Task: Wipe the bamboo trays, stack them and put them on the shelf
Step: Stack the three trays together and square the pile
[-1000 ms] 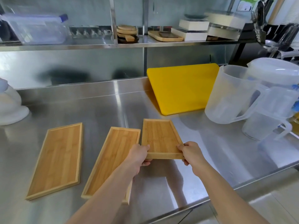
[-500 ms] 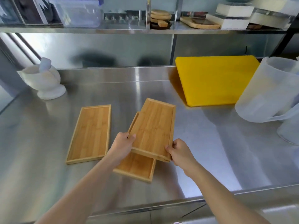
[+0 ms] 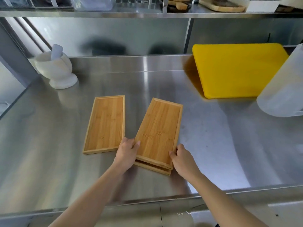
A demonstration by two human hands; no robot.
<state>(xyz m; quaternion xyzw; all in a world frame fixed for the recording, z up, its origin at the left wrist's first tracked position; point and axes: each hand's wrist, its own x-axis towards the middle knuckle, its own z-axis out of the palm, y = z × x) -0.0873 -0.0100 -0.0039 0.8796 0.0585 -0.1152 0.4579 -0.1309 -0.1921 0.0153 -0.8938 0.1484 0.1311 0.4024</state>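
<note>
Two bamboo trays lie stacked in the middle of the steel counter (image 3: pixel 213 145). The top tray (image 3: pixel 158 130) rests on a second tray (image 3: pixel 152 168), of which only the near edge shows. My left hand (image 3: pixel 127 154) grips the stack's near left corner. My right hand (image 3: pixel 182 158) grips its near right corner. A third bamboo tray (image 3: pixel 105 123) lies flat just to the left, apart from the stack. The shelf (image 3: pixel 147 13) runs along the top of the view above the counter.
A white mortar and pestle (image 3: pixel 56 68) stands at the back left. A yellow cutting board (image 3: pixel 236 69) leans at the back right, beside a translucent plastic jug (image 3: pixel 283 90). Wooden boards (image 3: pixel 221 6) and a clear container (image 3: pixel 93 3) sit on the shelf.
The tray in my hands moved left and came down onto the middle tray, making a stack of two. The view shifted left and down.
</note>
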